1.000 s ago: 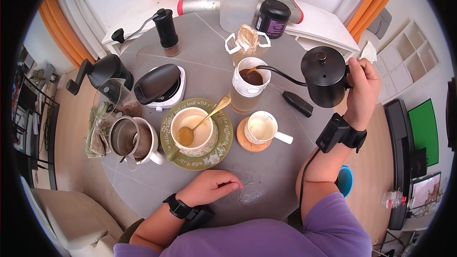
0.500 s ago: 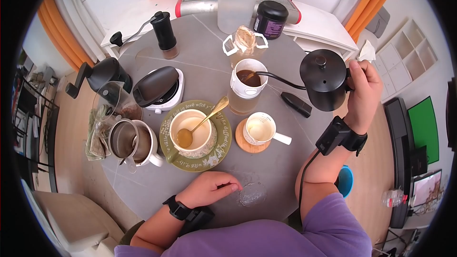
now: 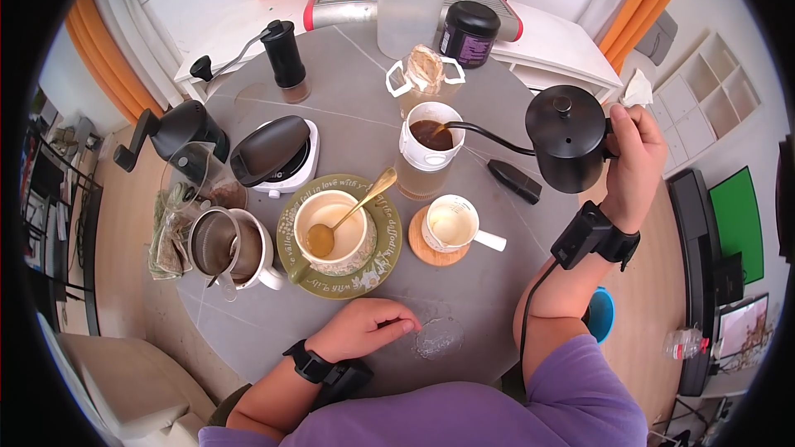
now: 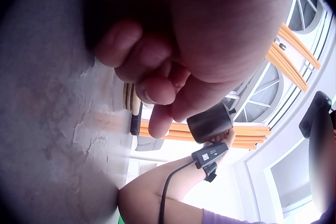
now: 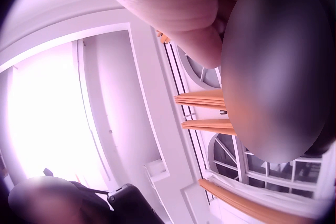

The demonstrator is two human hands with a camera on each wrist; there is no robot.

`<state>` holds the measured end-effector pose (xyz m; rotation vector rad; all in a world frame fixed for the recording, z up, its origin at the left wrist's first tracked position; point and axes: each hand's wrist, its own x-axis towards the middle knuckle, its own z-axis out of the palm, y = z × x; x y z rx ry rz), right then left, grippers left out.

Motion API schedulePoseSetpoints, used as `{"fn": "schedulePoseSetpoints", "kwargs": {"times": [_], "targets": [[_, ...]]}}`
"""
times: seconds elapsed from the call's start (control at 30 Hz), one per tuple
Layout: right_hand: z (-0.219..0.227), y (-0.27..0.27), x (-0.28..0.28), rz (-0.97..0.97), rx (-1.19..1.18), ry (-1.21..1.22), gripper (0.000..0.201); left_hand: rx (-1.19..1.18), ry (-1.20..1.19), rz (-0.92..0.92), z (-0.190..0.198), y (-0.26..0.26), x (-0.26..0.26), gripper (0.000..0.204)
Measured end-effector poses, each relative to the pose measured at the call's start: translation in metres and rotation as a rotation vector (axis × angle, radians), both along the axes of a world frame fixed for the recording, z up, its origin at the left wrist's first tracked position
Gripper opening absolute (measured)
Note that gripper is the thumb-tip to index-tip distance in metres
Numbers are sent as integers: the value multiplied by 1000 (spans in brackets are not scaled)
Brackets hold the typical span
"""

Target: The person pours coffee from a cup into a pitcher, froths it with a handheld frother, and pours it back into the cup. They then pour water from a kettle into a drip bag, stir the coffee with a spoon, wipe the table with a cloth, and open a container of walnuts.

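Note:
My right hand (image 3: 636, 157) grips the handle of a black gooseneck kettle (image 3: 567, 141), held up at the right of the table. The kettle's thin spout reaches left over the rim of a white cup-shaped dripper (image 3: 431, 159). Dark brown liquid (image 3: 429, 134) shows inside it, and a clear ribbed vessel (image 3: 421, 182) stands below. My left hand (image 3: 364, 329) rests at the table's near edge, fingers loosely curled and holding nothing. Beside its fingertips lies a wet round patch (image 3: 439, 338). In the right wrist view the kettle (image 5: 278, 71) is a dark blur close to the lens.
A green plate (image 3: 385, 261) bears a cream cup with a gold spoon (image 3: 364, 199). Right of it, a small white handled cup (image 3: 451, 223) sits on a wooden coaster (image 3: 437, 255). Farther back stand a hand grinder (image 3: 286, 58), a used drip bag (image 3: 425, 74) and a tall pitcher (image 3: 412, 8).
The head view has shifted slightly. The kettle has moved a little to the right relative to the dripper, its spout still over the rim. My left hand stays in place.

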<state>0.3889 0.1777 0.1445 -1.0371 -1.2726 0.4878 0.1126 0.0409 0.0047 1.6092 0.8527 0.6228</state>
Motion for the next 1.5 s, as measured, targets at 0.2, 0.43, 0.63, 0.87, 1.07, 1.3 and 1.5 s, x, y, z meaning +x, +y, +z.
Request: {"fn": "schedulePoseSetpoints", "kwargs": {"times": [0.2,0.43,0.63,0.87,1.07,1.3,1.5], "targets": [[-3,6,-4,114,27,85,23,-12,0,-1,-1,0,0,12],[-4,8,-5,111,33,89,21,-5,-3,-8,-1,0,0,14],[-5,10,-3,127,40,109,22,-10,-9,-3,-1,0,0,14],[-5,10,-2,118,26,118,25,-22,3,4,2,0,0,13],[-6,12,1,117,27,126,25,-28,-1,9,1,0,0,12],[-8,16,9,148,13,207,24,-10,1,4,1,0,0,12],[-9,19,12,144,-17,233,26,-6,5,-12,0,0,-1,14]]}}
